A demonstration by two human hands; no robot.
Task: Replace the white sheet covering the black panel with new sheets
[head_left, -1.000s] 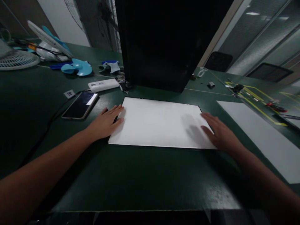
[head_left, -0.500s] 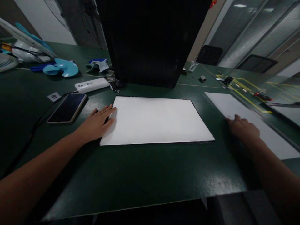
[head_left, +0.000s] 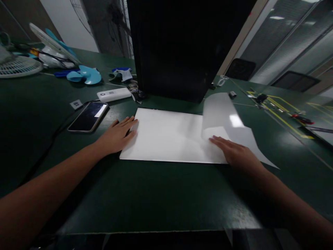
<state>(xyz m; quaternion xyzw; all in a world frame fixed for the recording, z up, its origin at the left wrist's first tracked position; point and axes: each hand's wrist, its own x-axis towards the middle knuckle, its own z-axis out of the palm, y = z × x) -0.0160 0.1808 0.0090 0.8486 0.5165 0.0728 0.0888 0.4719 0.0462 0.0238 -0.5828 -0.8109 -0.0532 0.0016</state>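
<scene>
A thin white rectangular panel [head_left: 166,135] with a dark edge lies flat on the table. Fingers spread, my left hand [head_left: 118,135] rests on the panel's left edge and the tabletop beside it. Over the panel's right end, my right hand [head_left: 234,151] grips a glossy white flexible sheet [head_left: 221,107] by its near side. The sheet bends upward in a curl, and its far right corner droops towards the table. My hand and the curl hide the panel's right end.
A smartphone [head_left: 88,117] and a white stick-shaped device [head_left: 114,94] lie to the left. Blue fan blades [head_left: 84,74] and a fan grille [head_left: 19,66] sit farther back. A large black panel [head_left: 177,48] stands upright behind, and yellow tape [head_left: 288,125] marks the right.
My right hand has lifted the sheet off the table on the right and brought it left over the panel, curling it. My left hand has stayed on the panel's left edge. The view shifted slightly.
</scene>
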